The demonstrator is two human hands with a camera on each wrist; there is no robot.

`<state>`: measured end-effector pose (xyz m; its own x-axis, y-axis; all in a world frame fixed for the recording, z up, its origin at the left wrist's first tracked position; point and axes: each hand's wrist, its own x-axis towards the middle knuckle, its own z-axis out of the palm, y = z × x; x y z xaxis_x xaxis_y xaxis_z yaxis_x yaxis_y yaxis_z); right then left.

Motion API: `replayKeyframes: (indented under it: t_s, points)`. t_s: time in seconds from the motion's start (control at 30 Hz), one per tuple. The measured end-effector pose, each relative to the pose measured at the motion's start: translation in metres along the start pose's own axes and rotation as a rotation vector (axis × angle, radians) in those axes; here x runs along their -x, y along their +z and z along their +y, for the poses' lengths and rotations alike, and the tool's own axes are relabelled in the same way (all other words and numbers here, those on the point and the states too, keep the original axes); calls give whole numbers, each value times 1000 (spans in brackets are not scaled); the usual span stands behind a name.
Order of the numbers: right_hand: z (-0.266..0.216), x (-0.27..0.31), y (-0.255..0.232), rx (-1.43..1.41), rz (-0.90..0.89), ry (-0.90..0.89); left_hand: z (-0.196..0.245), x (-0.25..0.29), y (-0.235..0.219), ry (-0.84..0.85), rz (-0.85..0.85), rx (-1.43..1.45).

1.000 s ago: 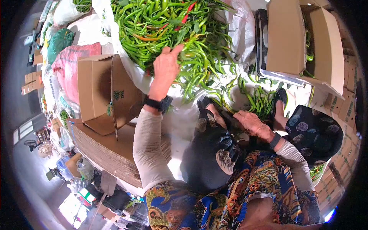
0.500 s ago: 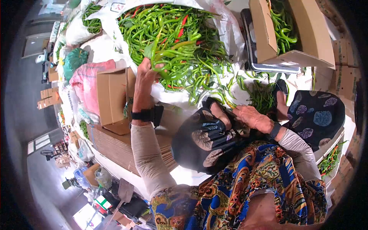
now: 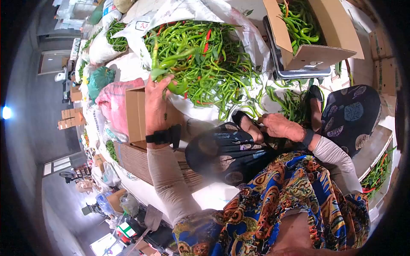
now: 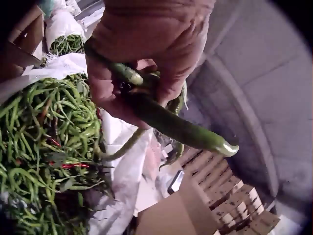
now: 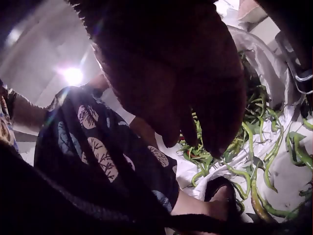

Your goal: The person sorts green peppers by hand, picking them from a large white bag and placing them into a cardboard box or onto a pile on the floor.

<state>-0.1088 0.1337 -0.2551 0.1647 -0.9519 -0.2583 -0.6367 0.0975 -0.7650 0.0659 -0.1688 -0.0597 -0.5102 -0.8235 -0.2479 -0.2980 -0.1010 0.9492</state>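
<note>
Grey walls (image 3: 26, 115) curve round a pale floor (image 3: 141, 194), where a white sack (image 3: 181, 9) lies spread under a heap (image 3: 222, 64) of green peppers. Off to the right stands an open box (image 3: 326, 56), part-filled with peppers; a smaller box (image 3: 136, 115) sits beside the left arm, just behind the wrist. The left hand (image 3: 156, 102) is at the near left edge of the heap, its fingers curled round several peppers (image 4: 186, 131). The right hand (image 3: 283, 127) hangs near the knees, fingers loosely bent, with nothing visible in their grasp.

Slipping looks the likeliest trouble: the bunch is smooth and uneven, and thin peppers dangle under the fingers, so any loosening could drop one onto the floor or into the smaller box. A hard squeeze might bruise or snap the slender ones. Stray peppers lie near the shoes (image 3: 241, 117), where a shifted foot could crush them.

Of the held peppers, the thickest is dark green, glossy and nearly straight, ending in a pale, hooked tip; others are thinner and bent. A few red ones (image 3: 207, 40) brighten the heap.
</note>
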Motion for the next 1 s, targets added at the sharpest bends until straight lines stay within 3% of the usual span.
replayKeyframes:
  t_s: [0.13,0.23,0.3,0.33,0.37,0.43,0.5,0.53,0.57,0.63,0.67,0.73,0.77,0.87,1.0]
  points:
    - [-2,-4,-10,-120,63,-10,9,13,2,76,5,64]
    - [-9,-9,-28,-222,126,6,13,20,13,124,-82,232]
    - [-13,-14,-42,-596,162,-26,20,26,21,149,-114,255]
    - [-15,-18,-53,-737,71,53,25,32,28,140,-123,285]
    - [-17,-23,-60,-737,70,52,32,37,33,131,-128,316]
    - [-23,-34,-70,-985,227,-90,48,50,49,139,-110,311]
    - [-50,-28,-110,-882,235,-66,51,55,57,148,-140,330]
    - [-53,-35,-114,-801,296,-145,48,53,55,113,-157,365]
    - [-58,-37,-122,-838,215,-147,48,52,60,102,-154,367]
    - [-77,-41,-128,-763,333,-213,54,48,70,72,-176,477]
    - [-76,-47,-129,-763,337,-207,52,41,72,73,-268,560]
    - [-64,-62,-134,-730,99,-242,49,31,81,49,-301,669]
    - [-64,-61,-136,-730,101,-235,48,26,84,22,-323,776]
    - [-61,-48,-137,-1250,-32,-303,38,7,82,110,-317,823]
    - [-40,-30,-154,-1516,-46,-209,21,-1,77,185,-334,906]
